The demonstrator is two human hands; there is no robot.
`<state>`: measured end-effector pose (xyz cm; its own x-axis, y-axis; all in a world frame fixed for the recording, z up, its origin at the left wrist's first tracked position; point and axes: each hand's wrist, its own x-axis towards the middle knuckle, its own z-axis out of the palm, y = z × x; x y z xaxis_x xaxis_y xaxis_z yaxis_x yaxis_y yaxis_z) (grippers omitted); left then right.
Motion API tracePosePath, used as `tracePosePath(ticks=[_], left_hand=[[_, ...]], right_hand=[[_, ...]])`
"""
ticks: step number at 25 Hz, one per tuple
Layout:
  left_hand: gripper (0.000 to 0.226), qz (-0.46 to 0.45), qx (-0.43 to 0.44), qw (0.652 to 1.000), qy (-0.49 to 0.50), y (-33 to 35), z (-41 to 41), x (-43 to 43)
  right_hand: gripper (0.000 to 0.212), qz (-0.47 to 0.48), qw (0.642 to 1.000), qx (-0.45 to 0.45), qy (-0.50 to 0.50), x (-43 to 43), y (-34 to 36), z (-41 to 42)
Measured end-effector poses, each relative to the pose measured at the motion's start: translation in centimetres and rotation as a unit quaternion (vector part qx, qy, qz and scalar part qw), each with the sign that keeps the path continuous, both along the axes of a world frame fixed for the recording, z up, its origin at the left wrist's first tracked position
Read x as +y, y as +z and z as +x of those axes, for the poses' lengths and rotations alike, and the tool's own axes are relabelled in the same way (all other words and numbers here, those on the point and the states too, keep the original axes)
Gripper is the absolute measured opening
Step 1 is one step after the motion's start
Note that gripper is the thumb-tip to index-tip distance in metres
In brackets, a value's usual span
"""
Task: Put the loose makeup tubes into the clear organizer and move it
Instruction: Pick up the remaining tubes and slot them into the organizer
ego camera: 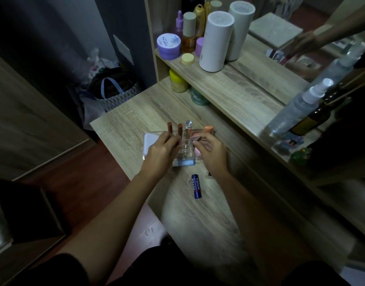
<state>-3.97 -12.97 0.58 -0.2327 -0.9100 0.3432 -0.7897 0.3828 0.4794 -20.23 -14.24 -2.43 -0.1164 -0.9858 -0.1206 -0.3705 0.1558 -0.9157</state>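
Note:
A clear organizer (183, 159) stands on the wooden desk (198, 213). Two brown tubes (170, 126), a clear-capped tube (188, 125) and a peach-capped tube (208, 130) stand upright in it. My left hand (162, 150) rests on the organizer's left side, fingers curled at its rim. My right hand (211, 152) pinches a small silver-and-red tube (195, 138) over the organizer's middle slots. A blue Nivea lip balm (196, 186) lies loose on the desk just in front of the organizer, between my wrists.
A raised shelf (239, 87) behind holds a white cylinder (215, 41), purple jar (168, 46) and bottles. A spray bottle (301, 106) stands at right by the mirror. A white flat item (150, 139) lies left of the organizer. Bags sit on the floor at left.

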Motion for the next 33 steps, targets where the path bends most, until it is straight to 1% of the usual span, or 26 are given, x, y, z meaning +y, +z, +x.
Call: tracePosePath(ticks=[3, 6, 11, 16, 20, 22, 25, 27, 29, 33], left_hand=[[0.017, -0.022, -0.069, 0.997, -0.027, 0.1, -0.2, -0.5], [0.019, -0.034, -0.154, 0.988, 0.006, 0.5, -0.3, -1.1], [0.012, -0.043, -0.211, 0.976, 0.031, 1.4, -0.4, -1.8], [0.019, -0.010, -0.214, 0.976, 0.032, 1.5, -0.5, -2.2], [0.018, 0.001, -0.199, 0.979, 0.046, 1.4, -0.5, -2.3], [0.016, 0.003, -0.192, 0.980, 0.052, 1.4, -0.4, -2.4], [0.014, 0.005, -0.200, 0.979, 0.041, 1.5, -0.4, -2.4], [0.015, 0.001, -0.201, 0.979, 0.039, 1.6, -0.3, -2.5], [0.016, 0.003, -0.201, 0.979, 0.042, 1.5, -0.2, -2.6], [0.019, 0.019, -0.193, 0.980, 0.041, 1.2, -0.2, -2.4]], right_hand=[[0.014, -0.016, 1.000, 0.015, 0.005, -0.3, -0.2, 0.1], [0.014, -0.030, 0.999, 0.028, 0.017, -0.5, -0.2, 0.3], [0.013, -0.033, 0.998, 0.051, 0.022, -0.6, -0.2, 0.2], [0.017, -0.052, 0.995, 0.082, 0.013, -0.7, -0.2, 0.5], [0.018, -0.034, 0.992, 0.117, 0.031, -1.0, -0.7, 0.7], [0.017, -0.025, 0.992, 0.119, 0.040, -0.9, -1.2, 0.7], [0.022, -0.012, 0.994, 0.102, 0.024, -0.6, -1.6, 0.6], [0.014, -0.004, 0.995, 0.100, 0.020, -0.6, -1.8, 0.7], [0.008, 0.003, 0.993, 0.116, 0.019, -0.7, -1.9, 0.9], [0.009, -0.005, 0.992, 0.123, 0.017, -0.6, -1.9, 0.8]])
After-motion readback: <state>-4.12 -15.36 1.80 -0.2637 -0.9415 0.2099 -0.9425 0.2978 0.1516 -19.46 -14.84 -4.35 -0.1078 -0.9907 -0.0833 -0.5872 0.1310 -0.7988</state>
